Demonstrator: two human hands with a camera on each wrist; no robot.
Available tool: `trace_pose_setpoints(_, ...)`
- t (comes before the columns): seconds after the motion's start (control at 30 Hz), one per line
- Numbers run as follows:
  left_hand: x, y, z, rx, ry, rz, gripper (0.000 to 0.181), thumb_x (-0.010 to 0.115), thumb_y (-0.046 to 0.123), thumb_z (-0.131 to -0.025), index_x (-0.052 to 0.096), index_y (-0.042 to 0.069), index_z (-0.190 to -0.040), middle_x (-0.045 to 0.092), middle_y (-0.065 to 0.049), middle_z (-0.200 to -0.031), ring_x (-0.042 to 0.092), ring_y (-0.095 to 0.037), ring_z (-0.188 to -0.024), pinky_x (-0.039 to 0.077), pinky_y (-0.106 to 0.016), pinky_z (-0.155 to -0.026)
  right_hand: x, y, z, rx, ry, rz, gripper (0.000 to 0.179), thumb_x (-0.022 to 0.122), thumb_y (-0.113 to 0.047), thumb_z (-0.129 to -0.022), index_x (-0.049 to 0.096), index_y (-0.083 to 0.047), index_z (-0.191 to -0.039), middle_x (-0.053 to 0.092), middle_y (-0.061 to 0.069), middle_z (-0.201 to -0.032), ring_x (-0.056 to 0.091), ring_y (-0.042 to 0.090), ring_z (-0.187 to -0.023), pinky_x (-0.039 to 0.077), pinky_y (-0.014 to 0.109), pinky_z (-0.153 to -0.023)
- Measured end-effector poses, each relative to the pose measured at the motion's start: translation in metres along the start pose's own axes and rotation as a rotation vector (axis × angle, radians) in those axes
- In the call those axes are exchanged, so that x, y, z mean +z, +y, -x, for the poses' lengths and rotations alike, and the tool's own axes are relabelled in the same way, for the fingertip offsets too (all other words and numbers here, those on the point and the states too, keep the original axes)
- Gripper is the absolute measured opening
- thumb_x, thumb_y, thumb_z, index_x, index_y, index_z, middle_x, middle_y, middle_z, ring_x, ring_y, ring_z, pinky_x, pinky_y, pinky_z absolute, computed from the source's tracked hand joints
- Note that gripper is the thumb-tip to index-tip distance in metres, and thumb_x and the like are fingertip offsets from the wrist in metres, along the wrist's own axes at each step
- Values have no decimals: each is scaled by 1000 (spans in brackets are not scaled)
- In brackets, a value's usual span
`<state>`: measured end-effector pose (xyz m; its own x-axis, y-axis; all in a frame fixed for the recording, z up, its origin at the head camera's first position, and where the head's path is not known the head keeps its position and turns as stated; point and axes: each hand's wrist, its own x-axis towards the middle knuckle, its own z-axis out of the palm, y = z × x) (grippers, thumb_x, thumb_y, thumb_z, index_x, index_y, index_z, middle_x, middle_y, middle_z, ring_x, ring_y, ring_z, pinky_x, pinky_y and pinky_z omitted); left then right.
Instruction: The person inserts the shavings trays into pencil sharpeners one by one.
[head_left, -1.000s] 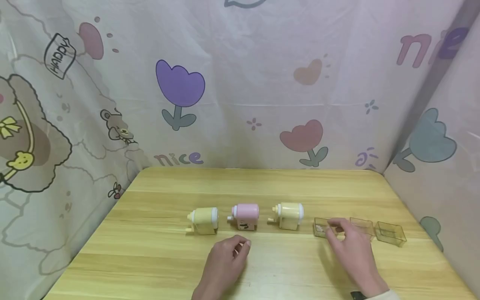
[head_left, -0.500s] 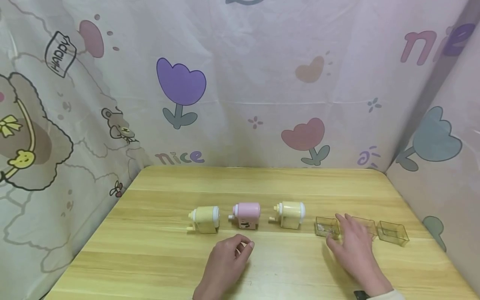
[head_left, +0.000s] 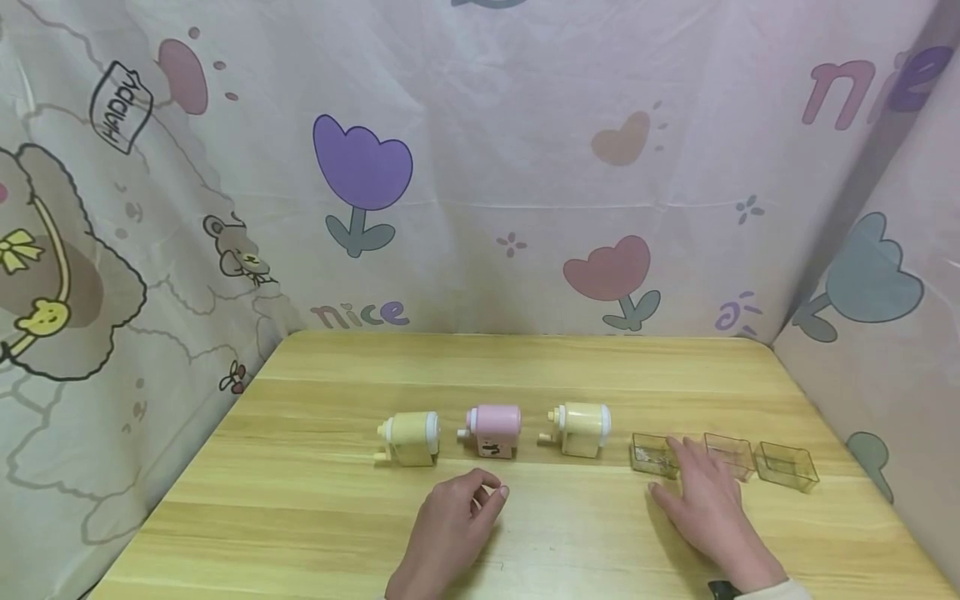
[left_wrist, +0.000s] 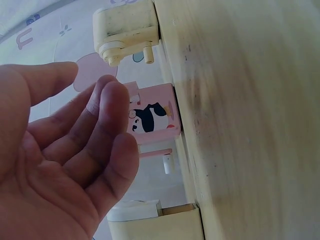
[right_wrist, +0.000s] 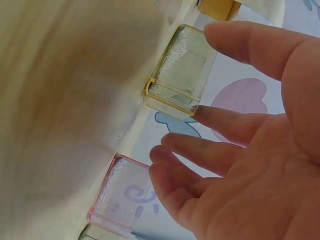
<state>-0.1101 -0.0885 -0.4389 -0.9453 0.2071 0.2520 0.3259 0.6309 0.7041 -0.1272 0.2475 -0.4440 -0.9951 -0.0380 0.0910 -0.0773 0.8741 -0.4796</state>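
Note:
Three crank pencil sharpeners stand in a row in the head view: a yellow one [head_left: 411, 438] on the left, a pink one [head_left: 498, 430] with a black-and-white animal picture, and another yellow one [head_left: 585, 429]. My left hand [head_left: 453, 521] is before the pink sharpener, its fingers loosely curled around nothing. To the right, my right hand [head_left: 708, 504] reaches toward a yellowish clear shavings drawer [head_left: 652, 455]. In the right wrist view, thumb and index fingertips are right at that drawer's [right_wrist: 182, 70] edge, not closed round it. White bits lie inside it.
A pink-tinted clear drawer [head_left: 729, 454] sits just beyond the right hand's fingers. A second yellowish drawer [head_left: 786, 467] stands at the far right. The wooden table [head_left: 315, 500] meets a patterned curtain [head_left: 480, 167] at its back and sides.
My right hand's fingers have uncurled from above the left drawer and spread, then shifted slightly left, uncovering more of the pink drawer. The left hand keeps its pose.

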Motion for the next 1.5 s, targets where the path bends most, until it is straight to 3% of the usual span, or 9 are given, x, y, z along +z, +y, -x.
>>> trace_pose_setpoints(0.43,-1,0,1,-9,-16,-15,20,66,32,-102,74,14,-100,65,15,-77,54,2,-67,49,-24,-62,3,1,0,-53,32,29,66,74,-16,-92,45,13,-144,48,39,-143,41,64,-128,29,80,-102)
trace_pose_setpoints(0.63,0,-1,1,-7,-17,-18,20,67,31,-101,74,12,-101,65,15,-76,54,2,-67,50,-24,-62,2,0,-3,-87,109,24,58,76,-11,-89,53,13,-137,56,39,-133,50,60,-122,33,76,-101)
trace_pose_setpoints(0.83,-1,0,1,-7,-20,-19,20,67,31,-102,74,12,-101,64,15,-76,54,2,-67,50,-24,-62,0,0,-2,-11,107,-11,72,78,-15,-87,45,13,-144,39,46,-143,30,66,-129,20,80,-102)
trace_pose_setpoints(1.0,-1,0,0,-4,-21,-22,19,67,30,-101,74,12,-100,64,15,-75,54,2,-66,49,-23,-62,1,2,0,35,20,30,86,77,-28,-88,35,9,-153,22,45,-153,19,65,-134,18,79,-100)
trace_pose_setpoints(1.13,-1,0,0,-7,-28,-23,19,67,29,-101,74,11,-101,64,15,-75,54,2,-66,49,-23,-62,2,3,1,31,-2,30,86,77,-29,-89,34,8,-153,22,45,-153,16,63,-137,16,77,-101)
trace_pose_setpoints(1.5,-2,0,1,-14,-33,-22,20,68,30,-101,74,12,-101,65,14,-76,55,2,-67,50,-24,-62,3,2,-1,-40,47,26,76,77,-22,-88,43,10,-148,32,39,-154,24,60,-136,13,78,-104)
